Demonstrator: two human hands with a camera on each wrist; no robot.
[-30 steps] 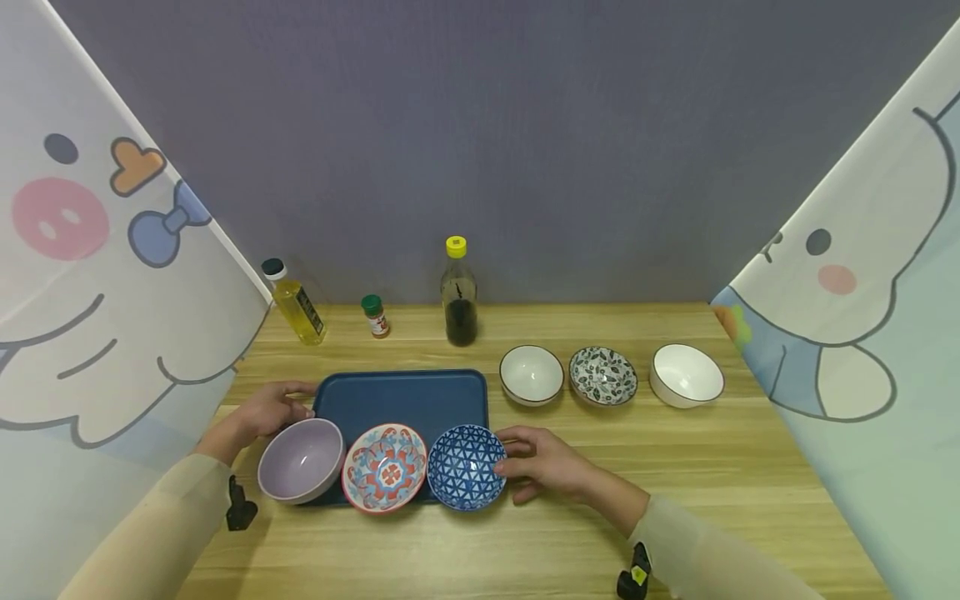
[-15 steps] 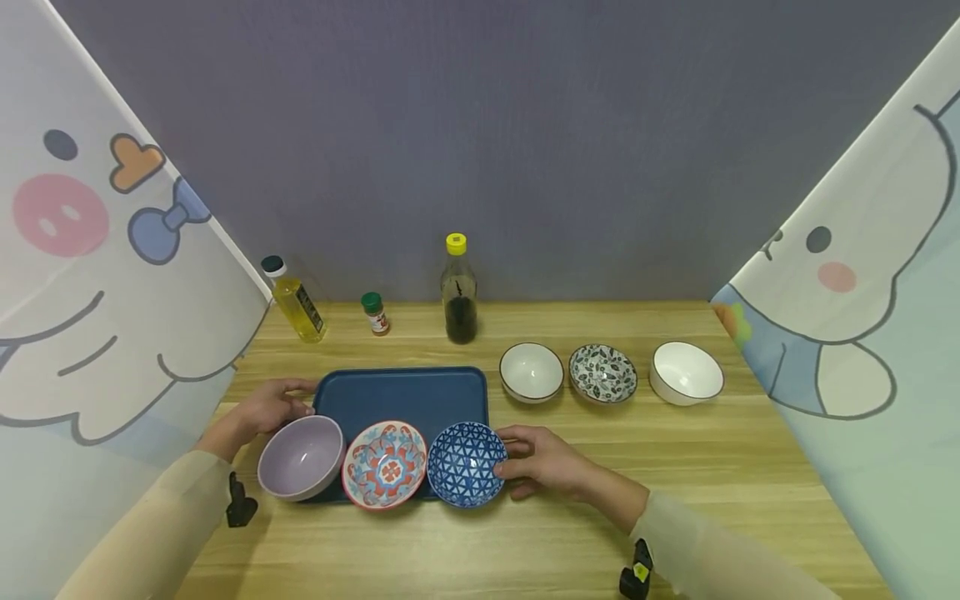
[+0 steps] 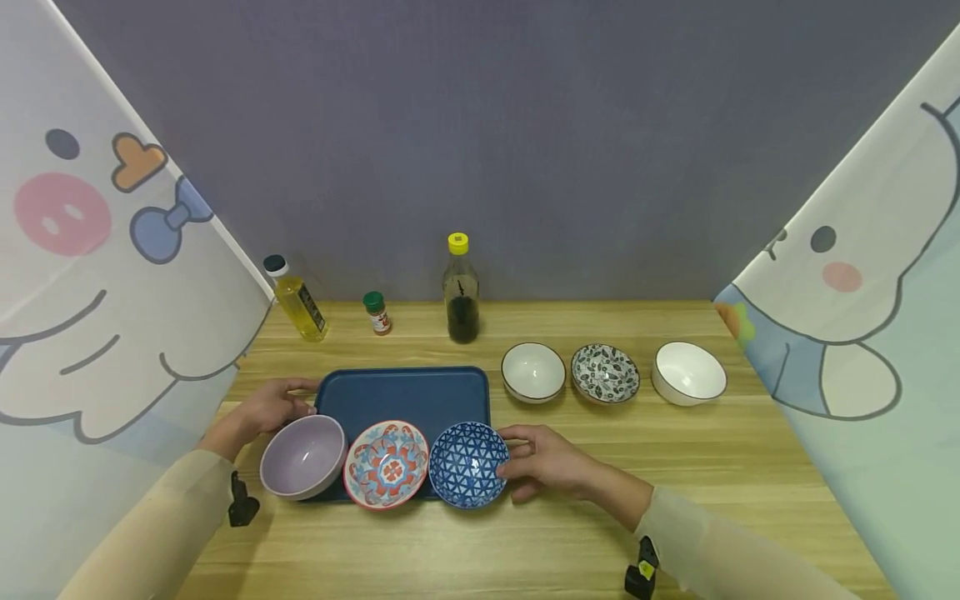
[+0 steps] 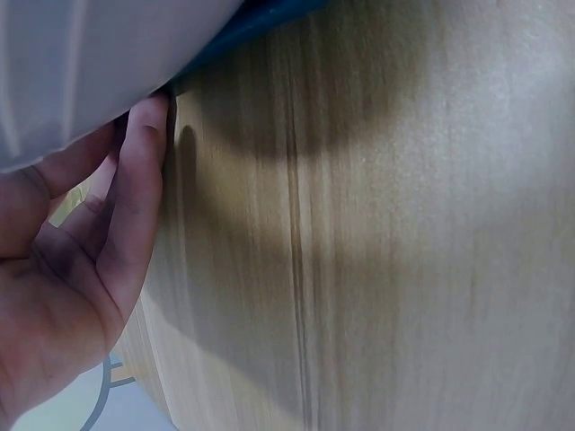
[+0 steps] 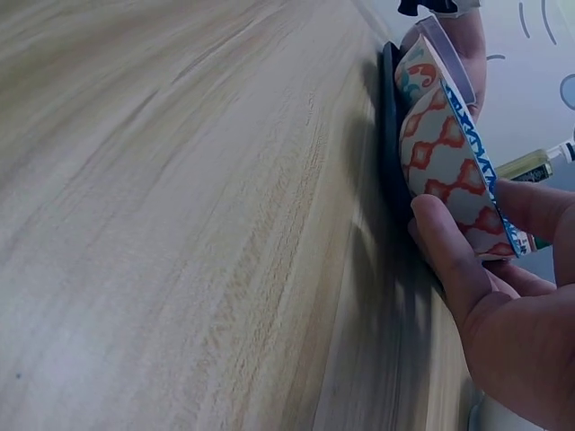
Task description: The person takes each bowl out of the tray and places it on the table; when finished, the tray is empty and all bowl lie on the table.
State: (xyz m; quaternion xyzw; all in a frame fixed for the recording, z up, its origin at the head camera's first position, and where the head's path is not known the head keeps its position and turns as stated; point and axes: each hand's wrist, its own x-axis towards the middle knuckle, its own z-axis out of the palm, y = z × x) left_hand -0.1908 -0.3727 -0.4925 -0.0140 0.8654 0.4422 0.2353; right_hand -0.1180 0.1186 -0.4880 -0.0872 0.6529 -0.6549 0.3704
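My left hand (image 3: pixel 266 410) lies at the left edge of the dark blue tray (image 3: pixel 405 393), beside the lavender bowl (image 3: pixel 303 458). In the left wrist view its fingers stretch toward the tray's edge, their tips partly hidden under that bowl. My right hand (image 3: pixel 551 462) pinches the side of the blue triangle-patterned bowl (image 3: pixel 468 465). The right wrist view shows one fingertip at the rim and another low against the outer wall (image 5: pixel 445 148), which is red and white. Between these two bowls sits a red floral bowl (image 3: pixel 386 465). All three line the tray's near edge.
To the tray's right stand a white bowl (image 3: pixel 533 373), a leaf-patterned bowl (image 3: pixel 605 374) and a deeper white bowl (image 3: pixel 688 374). Behind are an oil bottle (image 3: pixel 300 307), a green-capped spice jar (image 3: pixel 377 313) and a yellow-capped bottle of dark liquid (image 3: pixel 461 300). Fabric screens enclose the wooden table (image 3: pixel 600 467).
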